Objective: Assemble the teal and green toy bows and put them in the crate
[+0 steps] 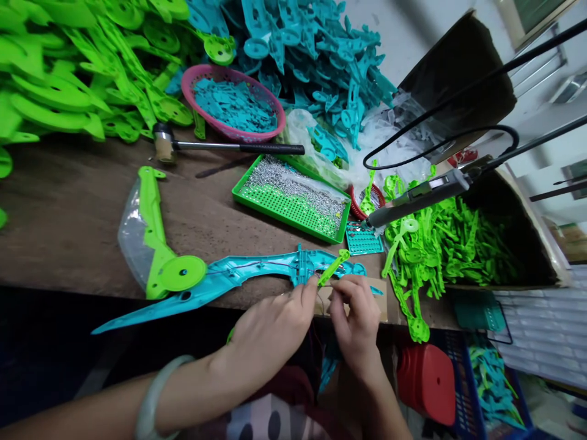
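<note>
While parts (316,55) crowd the bench (73,214), the left hand (279,318) pinches green plastic (334,269), the right hand's (355,315) hold unclear.

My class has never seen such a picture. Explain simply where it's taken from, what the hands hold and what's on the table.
No machine here, just a person working bare-handed, seen by a camera on their own head looking forward and down. The left hand seems to hold a small green part; the right hand is pinched beside it, its grip unclear. A long blue part lies on the table. Beyond it are a hammer, a green tray of metal bits and a pink basket of blue pieces.
</note>
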Available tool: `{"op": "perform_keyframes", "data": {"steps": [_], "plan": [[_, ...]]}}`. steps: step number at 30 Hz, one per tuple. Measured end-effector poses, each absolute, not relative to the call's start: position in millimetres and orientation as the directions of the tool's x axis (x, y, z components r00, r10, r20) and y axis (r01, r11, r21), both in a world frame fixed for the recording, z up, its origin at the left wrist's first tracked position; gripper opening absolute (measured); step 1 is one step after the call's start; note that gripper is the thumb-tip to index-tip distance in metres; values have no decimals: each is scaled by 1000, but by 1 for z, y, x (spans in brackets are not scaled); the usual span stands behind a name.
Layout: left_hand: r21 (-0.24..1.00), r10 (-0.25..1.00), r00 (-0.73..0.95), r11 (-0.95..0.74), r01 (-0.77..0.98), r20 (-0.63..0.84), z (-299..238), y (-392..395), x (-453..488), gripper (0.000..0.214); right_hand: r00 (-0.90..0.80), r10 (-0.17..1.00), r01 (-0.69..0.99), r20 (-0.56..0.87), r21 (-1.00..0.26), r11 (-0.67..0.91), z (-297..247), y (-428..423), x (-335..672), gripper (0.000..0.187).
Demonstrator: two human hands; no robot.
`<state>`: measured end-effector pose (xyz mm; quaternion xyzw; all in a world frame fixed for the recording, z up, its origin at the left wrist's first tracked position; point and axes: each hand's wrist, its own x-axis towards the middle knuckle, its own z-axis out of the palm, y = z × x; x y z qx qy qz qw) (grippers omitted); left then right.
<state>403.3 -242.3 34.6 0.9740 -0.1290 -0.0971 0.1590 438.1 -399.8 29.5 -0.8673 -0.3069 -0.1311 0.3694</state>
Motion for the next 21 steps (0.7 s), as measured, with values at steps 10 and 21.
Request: {"op": "perform_keyframes", "data": {"steps": [10, 21], "plan": [[446, -285, 925, -882, -150, -251, 33, -237, 406, 38, 749, 550, 653, 369, -549, -521, 30, -407, 453, 17], [432, -248, 950, -890, -146, -191, 20, -239, 406, 33, 801, 539, 524, 260, -739, -422, 36, -412, 460, 19]]}}
